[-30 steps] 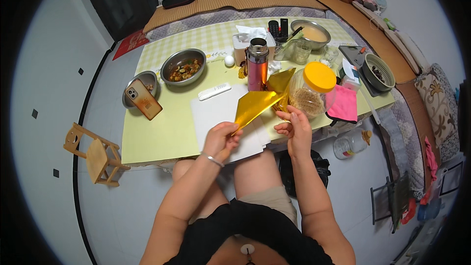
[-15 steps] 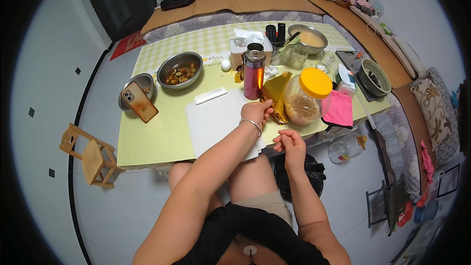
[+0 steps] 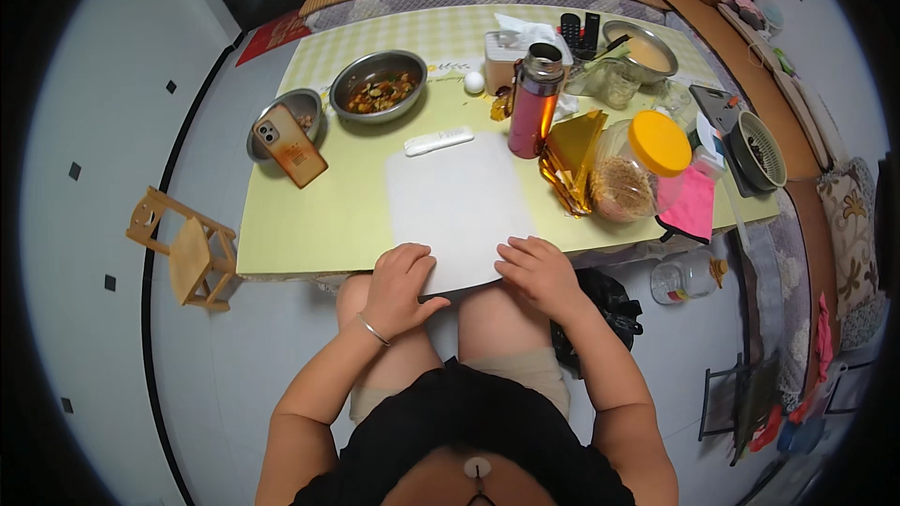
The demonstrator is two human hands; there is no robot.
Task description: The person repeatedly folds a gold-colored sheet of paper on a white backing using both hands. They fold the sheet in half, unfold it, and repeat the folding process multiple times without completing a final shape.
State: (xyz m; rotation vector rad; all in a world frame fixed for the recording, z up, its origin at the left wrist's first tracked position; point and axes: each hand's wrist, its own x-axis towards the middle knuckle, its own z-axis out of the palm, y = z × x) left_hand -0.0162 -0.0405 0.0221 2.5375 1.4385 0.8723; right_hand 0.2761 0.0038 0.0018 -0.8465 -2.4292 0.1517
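Head view. Table, pale yel. cloth, checked toward far end, fills mid-frame. Small wooden chair on floor, lower L of frame. White paper, ctr of frame, flat at table's near edge, between the two hands.

Steel bowl w/ chunky food, upper L of ctr. Clear jar, yel. lid, grainy contents, R of ctr. Flask, pink-orange metallic, no lid on, upright just above ctr.

L hand: bracelet at wrist, fingers laid on paper's near L corner, thumb spread off to the side, grasping nothing. R hand: fingers extended over paper's near R edge; thumb hidden, so can't tell if it's pinching the sheet or just resting.

Gold foil, folded & crumpled, between flask and jar. Phone, tan-orange case, tilted, overlaps a smaller bowl, L side. White slim packet at paper's far edge, approx. ctr. White egg-shaped obj., upper ctr, near flask.
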